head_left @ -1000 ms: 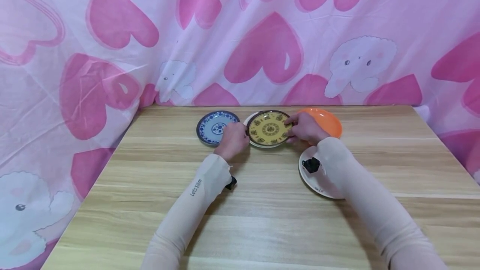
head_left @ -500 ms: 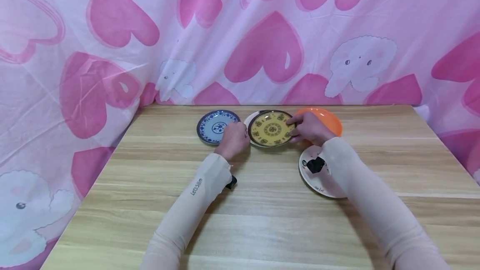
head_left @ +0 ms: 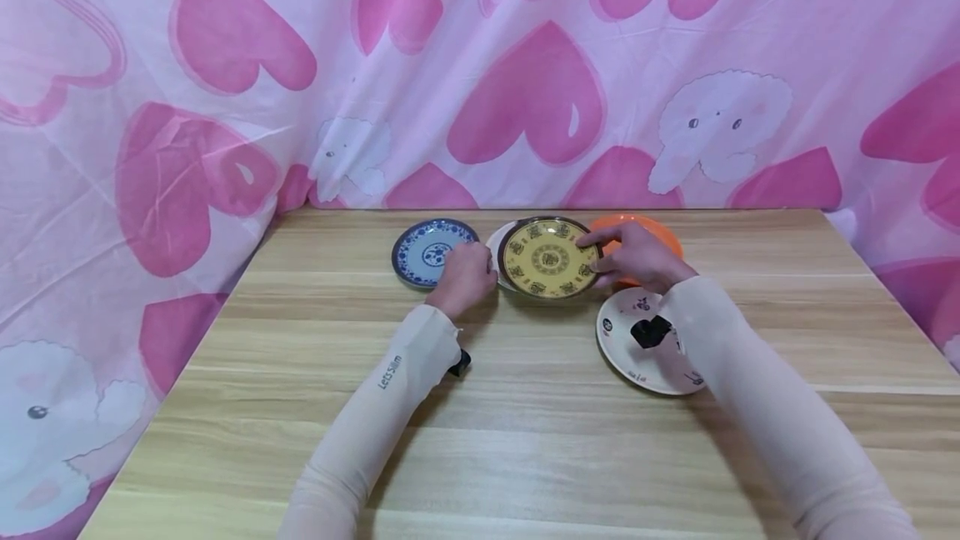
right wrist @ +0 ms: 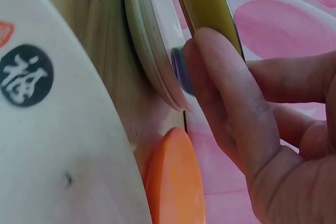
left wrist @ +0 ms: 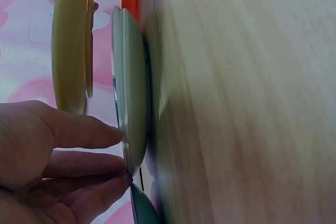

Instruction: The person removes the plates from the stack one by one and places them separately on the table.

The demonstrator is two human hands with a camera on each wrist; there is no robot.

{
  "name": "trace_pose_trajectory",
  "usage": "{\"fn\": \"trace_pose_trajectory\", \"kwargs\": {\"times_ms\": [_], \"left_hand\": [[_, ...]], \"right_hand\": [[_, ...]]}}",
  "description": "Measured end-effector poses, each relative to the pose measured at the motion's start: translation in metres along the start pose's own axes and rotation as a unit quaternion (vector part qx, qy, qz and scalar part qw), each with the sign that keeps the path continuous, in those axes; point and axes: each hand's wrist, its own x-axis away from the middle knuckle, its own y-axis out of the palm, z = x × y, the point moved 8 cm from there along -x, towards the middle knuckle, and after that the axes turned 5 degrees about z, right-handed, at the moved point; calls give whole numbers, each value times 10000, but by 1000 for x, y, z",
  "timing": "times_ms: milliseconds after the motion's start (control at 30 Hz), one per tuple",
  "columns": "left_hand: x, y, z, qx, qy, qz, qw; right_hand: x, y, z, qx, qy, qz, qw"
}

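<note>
In the head view my right hand pinches the right rim of a yellow saucer-like plate with a dark edge and brown pattern. The left wrist view shows this yellow plate held above a stack of white plates, apart from it. My left hand is at the stack's left side. Its fingertips pinch at the stack's rim in the left wrist view. Most of the white stack is hidden under the yellow plate in the head view.
A blue-patterned plate lies just left of my left hand. Behind my right hand sits an orange plate. Under my right wrist is a white plate with small drawings. A pink heart-print cloth hangs behind the wooden table.
My right hand has lifted the yellow plate off the white stack and moved slightly to the right with it. The left hand has stayed at the stack's rim.
</note>
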Motion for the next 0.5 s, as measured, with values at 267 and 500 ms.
{"fn": "trace_pose_trajectory", "kwargs": {"times_ms": [267, 500], "left_hand": [[0, -1, 0, -110, 13, 9, 9999], [0, 1, -1, -111, -56, -85, 9999]], "right_hand": [[10, 0, 0, 329, -150, -238, 9991], [16, 3, -2, 525, -381, -440, 9969]]}}
